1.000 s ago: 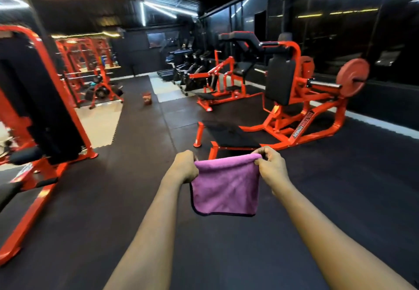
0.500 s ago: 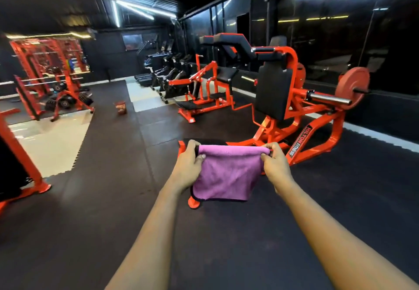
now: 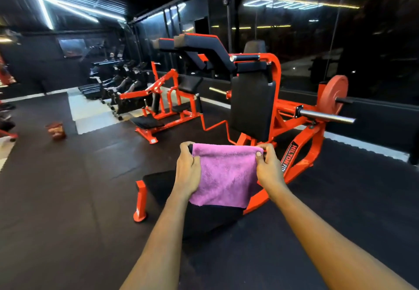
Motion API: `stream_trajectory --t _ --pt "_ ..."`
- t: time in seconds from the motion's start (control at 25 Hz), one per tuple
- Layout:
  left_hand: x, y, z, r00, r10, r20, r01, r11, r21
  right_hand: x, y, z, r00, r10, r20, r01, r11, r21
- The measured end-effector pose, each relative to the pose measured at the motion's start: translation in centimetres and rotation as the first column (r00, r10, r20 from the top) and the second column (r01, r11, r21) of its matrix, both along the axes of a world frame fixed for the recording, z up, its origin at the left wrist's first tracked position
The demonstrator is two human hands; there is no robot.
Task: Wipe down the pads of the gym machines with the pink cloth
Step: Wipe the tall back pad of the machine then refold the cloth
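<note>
Black rubber floor (image 3: 68, 199) runs across the room, with a pale patch (image 3: 90, 113) at the far left. A small brown tub (image 3: 55, 130) stands near that patch. Dark cardio machines (image 3: 118, 81) line the far end. At the right, an orange weight plate (image 3: 335, 92) stands just above a steel bar (image 3: 326, 116), before a dark glass wall (image 3: 306, 47). White light strips (image 3: 74, 8) cross the ceiling.

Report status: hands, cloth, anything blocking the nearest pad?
Left hand and right hand each pinch a top corner of the pink cloth. Cloth hangs spread, off every pad. Nothing seen between it and the upright black pad ahead.
</note>
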State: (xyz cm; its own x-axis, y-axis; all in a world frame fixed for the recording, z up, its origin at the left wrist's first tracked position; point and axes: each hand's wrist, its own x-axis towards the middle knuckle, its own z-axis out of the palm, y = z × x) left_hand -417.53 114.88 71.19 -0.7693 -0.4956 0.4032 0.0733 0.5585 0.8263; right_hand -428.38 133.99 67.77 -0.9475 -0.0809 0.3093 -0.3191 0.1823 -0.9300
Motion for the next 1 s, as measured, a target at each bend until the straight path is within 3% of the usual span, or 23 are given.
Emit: stream_trajectory --t 0.28,0.6,0.84,1.0 --pt "-23.4 -8.1 -1.5 0.997 -0.081 0.013 0.082 0.997 -0.018 -21.9 -7.4 -2.2 0.994 -0.109 0.007 0.109 0.993 -0.046" --pt "-54.2 -14.3 -4.0 0.996 -0.083 -0.024 0.078 0.983 -0.167 -49.6 -13.7 -3.5 0.966 -0.259 0.000 0.255 0.952 -0.170" --pt "-66.9 -13.5 -2.9 0.981 -0.162 -0.105 0.135 0.965 -0.225 -58.5 -12.9 -1.5 0.922 -0.388 -0.008 0.380 0.907 -0.183" --pt "-74.5 -12.4 -6.2 0.969 -0.211 -0.131 0.172 0.950 -0.261 -63.8 -12.3 -4.3 0.866 -0.496 -0.069 0.479 0.860 -0.175"
